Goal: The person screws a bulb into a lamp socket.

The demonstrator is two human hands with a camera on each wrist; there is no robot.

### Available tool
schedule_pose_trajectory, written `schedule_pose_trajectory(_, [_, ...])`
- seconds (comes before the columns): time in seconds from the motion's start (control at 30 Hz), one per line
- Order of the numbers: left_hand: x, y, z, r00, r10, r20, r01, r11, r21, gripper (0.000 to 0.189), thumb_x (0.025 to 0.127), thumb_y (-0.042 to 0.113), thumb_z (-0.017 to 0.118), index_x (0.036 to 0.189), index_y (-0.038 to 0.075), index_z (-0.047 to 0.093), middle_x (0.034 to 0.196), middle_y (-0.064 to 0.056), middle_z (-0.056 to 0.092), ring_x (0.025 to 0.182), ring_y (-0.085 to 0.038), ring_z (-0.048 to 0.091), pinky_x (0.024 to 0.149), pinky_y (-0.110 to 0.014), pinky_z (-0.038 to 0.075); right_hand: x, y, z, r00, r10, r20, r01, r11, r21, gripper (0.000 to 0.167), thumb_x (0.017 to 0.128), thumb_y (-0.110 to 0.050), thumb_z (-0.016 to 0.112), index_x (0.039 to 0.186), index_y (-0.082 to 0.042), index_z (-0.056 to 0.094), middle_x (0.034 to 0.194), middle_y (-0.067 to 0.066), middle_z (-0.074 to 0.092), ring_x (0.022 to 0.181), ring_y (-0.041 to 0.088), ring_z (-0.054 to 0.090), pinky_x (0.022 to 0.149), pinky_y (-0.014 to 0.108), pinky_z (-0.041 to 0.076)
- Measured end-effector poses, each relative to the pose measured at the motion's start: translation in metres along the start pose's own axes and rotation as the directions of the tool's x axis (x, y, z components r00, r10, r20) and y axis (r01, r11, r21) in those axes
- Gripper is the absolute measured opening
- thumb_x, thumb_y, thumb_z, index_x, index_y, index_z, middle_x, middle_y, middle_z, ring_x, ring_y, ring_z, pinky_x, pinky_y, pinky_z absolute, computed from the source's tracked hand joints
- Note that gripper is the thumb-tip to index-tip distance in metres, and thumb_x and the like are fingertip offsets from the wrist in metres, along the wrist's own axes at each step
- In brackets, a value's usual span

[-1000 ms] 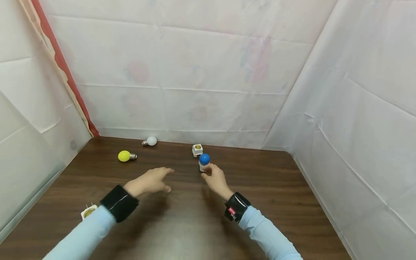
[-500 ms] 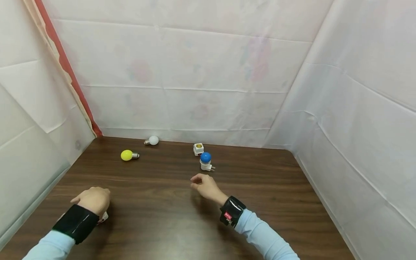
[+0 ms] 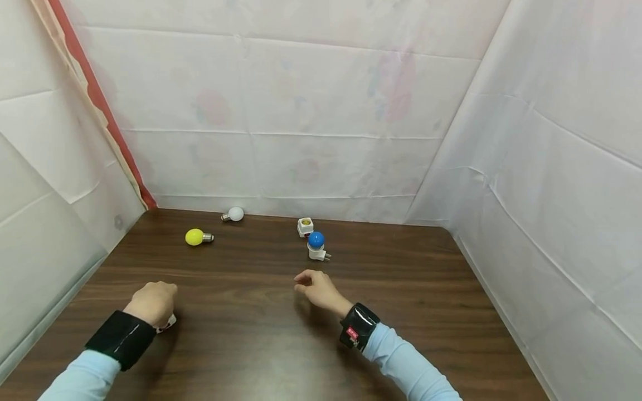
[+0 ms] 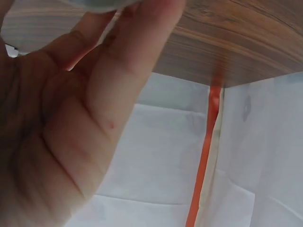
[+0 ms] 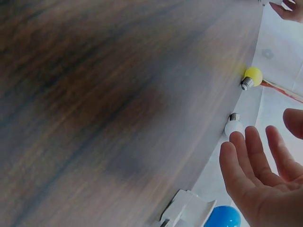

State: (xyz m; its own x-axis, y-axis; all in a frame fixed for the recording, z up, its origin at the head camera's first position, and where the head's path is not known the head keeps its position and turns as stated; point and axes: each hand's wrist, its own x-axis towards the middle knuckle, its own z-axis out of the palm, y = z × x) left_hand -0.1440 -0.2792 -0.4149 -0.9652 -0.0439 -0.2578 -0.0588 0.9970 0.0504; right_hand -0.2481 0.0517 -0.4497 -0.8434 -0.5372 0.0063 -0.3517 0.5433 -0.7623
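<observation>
Left fingers (image 4: 78,45) pinch white socket (image 3: 168,324); right fingers (image 5: 259,158) loosely apart; red label (image 3: 352,333) on black wristband (image 3: 366,317) illegible.

Dk wood-grain tbl (image 3: 251,340)
Back L: yellow bulb (image 3: 194,237) on its side, white bulb (image 3: 236,214) nr far edge. Back ctr: sq white socket (image 3: 305,228), plug unit (image 3: 316,254) w/ blue bulb (image 3: 316,240) just in front.
</observation>
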Motion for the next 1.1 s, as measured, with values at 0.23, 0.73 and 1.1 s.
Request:
schedule_pose_trajectory(0.23, [0.009, 0.01, -0.001, 0.995, 0.069, -0.07, -0.074, 0.995, -0.066, 0.031, 0.06, -0.004, 0.074, 0.088, -0.002, 0.061, 0.08, -0.015, 0.059, 0.064, -0.025, 0.048, 0.047, -0.031, 0.041, 0.0, 0.001, 0.004, 1.0, -0.011, 0.026, 0.011, 1.0, -0.013, 0.024, 0.088, -0.017, 0.06, 0.108, -0.004, 0.064, 0.1, 0.005, 0.066, 0.09, 0.015, 0.06, 0.074, 0.025, 0.049])
schedule_pose_trajectory(0.73, [0.016, 0.075, -0.026, 0.918, 0.321, -0.233, -0.35, 0.932, -0.097, 0.032, 0.066, 0.005, 0.077, 0.094, 0.0, 0.06, 0.081, -0.007, 0.061, 0.068, -0.016, 0.052, 0.058, -0.032, 0.048, 0.002, -0.018, 0.022, 0.966, 0.117, 0.231, -0.233, 0.782, 0.577, 0.036, 0.092, -0.009, 0.053, 0.121, 0.011, 0.051, 0.121, 0.027, 0.055, 0.109, 0.037, 0.056, 0.09, 0.041, 0.049])
schedule_pose_trajectory(1.1, [0.005, 0.128, -0.037, 0.839, 0.477, -0.262, -0.507, 0.86, -0.057, 0.033, 0.061, 0.002, 0.079, 0.089, 0.004, 0.063, 0.079, -0.003, 0.06, 0.066, -0.012, 0.052, 0.056, -0.026, 0.047, 0.0, -0.033, 0.041, 0.854, 0.135, 0.502, -0.515, 0.348, 0.784, 0.041, 0.098, -0.014, 0.041, 0.133, 0.007, 0.039, 0.129, 0.024, 0.049, 0.12, 0.034, 0.049, 0.102, 0.043, 0.038])
